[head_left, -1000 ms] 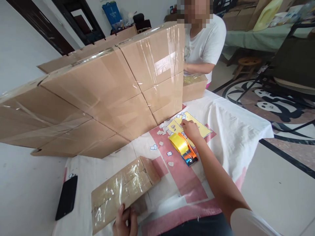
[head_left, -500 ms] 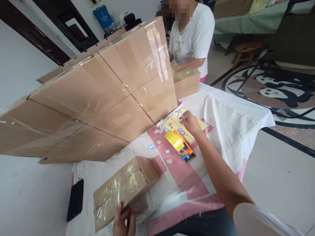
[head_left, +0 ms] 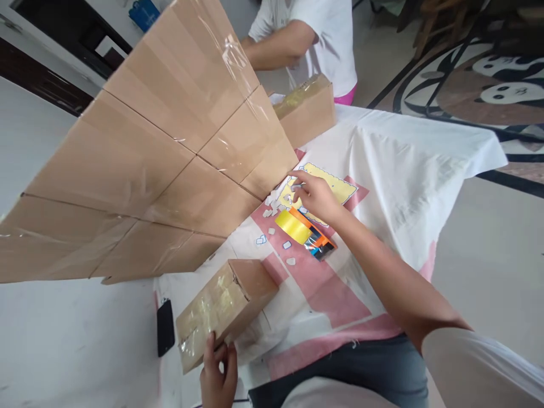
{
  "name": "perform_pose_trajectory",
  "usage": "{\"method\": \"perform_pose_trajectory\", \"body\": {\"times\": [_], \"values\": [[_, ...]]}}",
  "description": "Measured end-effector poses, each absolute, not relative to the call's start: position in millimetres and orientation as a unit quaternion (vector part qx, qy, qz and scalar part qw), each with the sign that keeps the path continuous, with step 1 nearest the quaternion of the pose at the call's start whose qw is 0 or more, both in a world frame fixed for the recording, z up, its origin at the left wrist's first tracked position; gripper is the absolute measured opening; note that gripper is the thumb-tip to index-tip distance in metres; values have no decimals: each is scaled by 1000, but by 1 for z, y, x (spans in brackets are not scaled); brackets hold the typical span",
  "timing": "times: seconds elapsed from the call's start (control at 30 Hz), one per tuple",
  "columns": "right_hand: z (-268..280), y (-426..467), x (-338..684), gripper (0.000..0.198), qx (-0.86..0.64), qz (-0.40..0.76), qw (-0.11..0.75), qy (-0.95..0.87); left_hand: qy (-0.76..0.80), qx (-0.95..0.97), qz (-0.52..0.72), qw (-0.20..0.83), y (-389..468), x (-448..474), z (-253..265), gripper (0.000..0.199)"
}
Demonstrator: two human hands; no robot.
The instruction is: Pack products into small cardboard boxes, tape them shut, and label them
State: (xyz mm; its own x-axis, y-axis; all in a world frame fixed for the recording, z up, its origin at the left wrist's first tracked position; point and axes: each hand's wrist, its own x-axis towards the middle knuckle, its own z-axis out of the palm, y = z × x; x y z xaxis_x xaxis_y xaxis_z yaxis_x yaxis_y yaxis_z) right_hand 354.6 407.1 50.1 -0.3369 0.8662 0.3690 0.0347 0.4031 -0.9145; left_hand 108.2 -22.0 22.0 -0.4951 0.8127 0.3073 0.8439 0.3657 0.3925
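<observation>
My left hand (head_left: 219, 374) is at the near end of a taped cardboard box (head_left: 259, 275), fingertips on its top edge and side. Over a yellow sheet with a wavy blue-and-white border (head_left: 334, 183) hovers my right hand (head_left: 317, 195), index finger stretched out, thumb apart from it. A small pale bit shows between these fingers; I cannot tell whether they touch it. Beside the sheet lies a tape dispenser (head_left: 321, 243) in orange and black with a yellow tape roll (head_left: 293, 226). Small white paper pieces (head_left: 271, 211) are heaped left of the sheet; several more lie scattered nearer me.
A tall wall of taped cardboard boxes (head_left: 170, 164) stands along the table's left side. Another cardboard box (head_left: 310, 113) is at the far end, near a person in a white shirt (head_left: 335, 51). A black phone (head_left: 165, 328) lies at the left edge of the white-and-pink tablecloth (head_left: 374, 164).
The camera view has tilted downward. My right hand has moved left across the yellow sheet, its index finger now extended. My left hand stays at the near box.
</observation>
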Motion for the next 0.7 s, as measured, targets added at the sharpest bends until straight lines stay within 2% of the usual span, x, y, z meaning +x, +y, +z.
{"method": "perform_pose_trajectory", "body": {"times": [0.1, 0.17, 0.27, 0.33, 0.43, 0.57, 0.7], "values": [[65, 362, 341, 54, -183, 461, 461, -736, -795, -573, -181, 80, -27, 106, 38, 58], [68, 329, 328, 62, -107, 467, 412, -775, -768, -606, -149, 143, -31, 102, 49, 46], [59, 290, 308, 73, -59, 455, 316, -830, -757, -580, -169, 249, -34, 97, 62, 31], [48, 275, 296, 75, -64, 441, 276, -852, -777, -519, -205, 291, -30, 93, 70, 30], [31, 267, 281, 70, -76, 446, 254, -855, -820, -416, -272, 286, -16, 90, 76, 41], [16, 270, 270, 69, -71, 501, 264, -821, -859, -291, -371, 199, 4, 89, 72, 56], [10, 274, 267, 59, -28, 520, 315, -794, -875, -273, -362, 169, 12, 90, 59, 50]]}}
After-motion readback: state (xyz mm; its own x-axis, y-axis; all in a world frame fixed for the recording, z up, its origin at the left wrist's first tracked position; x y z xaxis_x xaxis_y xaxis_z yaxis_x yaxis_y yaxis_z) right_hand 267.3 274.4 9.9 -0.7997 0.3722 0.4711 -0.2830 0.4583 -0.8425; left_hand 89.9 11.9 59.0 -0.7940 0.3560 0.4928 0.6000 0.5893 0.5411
